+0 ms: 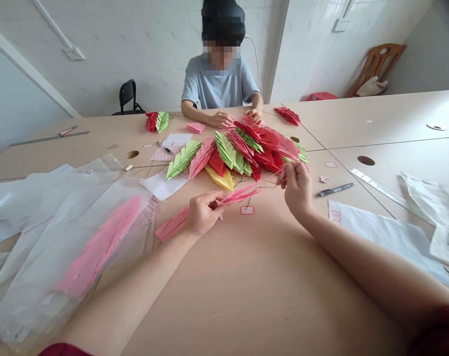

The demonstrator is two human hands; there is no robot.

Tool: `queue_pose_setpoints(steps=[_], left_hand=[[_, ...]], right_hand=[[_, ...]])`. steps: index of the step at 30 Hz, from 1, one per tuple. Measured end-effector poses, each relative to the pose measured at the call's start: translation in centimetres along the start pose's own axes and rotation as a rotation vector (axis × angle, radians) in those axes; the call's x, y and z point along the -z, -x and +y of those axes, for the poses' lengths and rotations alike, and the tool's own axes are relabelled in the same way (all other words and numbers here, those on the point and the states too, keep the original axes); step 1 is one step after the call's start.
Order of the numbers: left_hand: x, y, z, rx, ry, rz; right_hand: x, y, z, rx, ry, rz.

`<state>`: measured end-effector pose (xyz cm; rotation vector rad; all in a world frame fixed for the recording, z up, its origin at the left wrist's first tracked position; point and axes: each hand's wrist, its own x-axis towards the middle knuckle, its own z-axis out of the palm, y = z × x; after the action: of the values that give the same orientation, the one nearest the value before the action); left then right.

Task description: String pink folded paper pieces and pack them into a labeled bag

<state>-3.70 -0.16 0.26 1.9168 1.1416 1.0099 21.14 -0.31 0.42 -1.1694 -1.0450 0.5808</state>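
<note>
Heap of folded paper leaves [239, 153] in red, pink, green and yellow, fanned and overlapping at the middle of a pale wooden table [246, 296], with thin dark thread [269, 187] trailing from it toward the near side

Left hand [204, 213]: curled closed around a pink folded strip [239, 195], with a second pink folded strip [172, 223] projecting from the lower side of the hand, flat on the table

Right hand [297, 187]: raised clear of the table, thumb and fingertips pinched tight on the thread, just beside the near edge of the heap; any needle too fine to make out

Progress, as judged from the layout: a large quantity already folded and gathered, apparently much of it on thread; exact number joined indeterminable. Outstanding: the pink strips at the hands, plus separate small bundles of red and green pieces [157, 121], red pieces [287, 115] and pink pieces [195, 127], all apart from the heap

Also present: another person's hand [220, 118] at the far edge of the heap; clear plastic bags [61, 232] holding pink paper [98, 244] at left; black ballpoint pen [336, 189]; white paper sheets [387, 242]; small red-printed label [247, 210] near the hands
</note>
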Motion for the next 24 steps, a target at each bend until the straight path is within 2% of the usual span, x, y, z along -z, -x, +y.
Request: queue_pose_setpoints(steps=[2,4,6,8,10,13,15,19,24], left_hand=[[-0.1,0.1,-0.4,0.012,0.02,-0.026],[-0.2,0.2,-0.7,0.025,0.054,-0.04],[-0.2,0.1,-0.9,0.022,0.071,-0.042],[-0.3,0.0,-0.9,-0.005,0.057,-0.027],[-0.3,-0.1,-0.9,-0.053,0.03,-0.006],[-0.3,-0.2,-0.9,-0.152,-0.003,0.035],[-0.4,-0.2,-0.8,-0.221,-0.033,0.043],[-0.4,-0.2,-0.8,-0.335,-0.119,0.032],[-0.4,-0.3,-0.7,-0.451,-0.223,0.066]], right_hand=[[0.5,-0.8,-0.1,-0.101,-0.03,0.118],[0.9,-1.3,-0.2,-0.161,-0.049,0.174],[1.0,-1.2,-0.5,-0.105,-0.006,0.192],[0.7,-0.5,-0.9,0.051,0.085,0.181],[0.2,0.8,-1.4,0.26,0.188,0.11],[-0.7,2.8,-1.7,0.559,0.32,-0.142],[-1.1,3.7,-1.4,0.688,0.377,-0.282],[-1.3,4.1,-0.5,0.831,0.442,-0.373],[-1.3,3.7,-0.2,0.866,0.49,-0.427]])
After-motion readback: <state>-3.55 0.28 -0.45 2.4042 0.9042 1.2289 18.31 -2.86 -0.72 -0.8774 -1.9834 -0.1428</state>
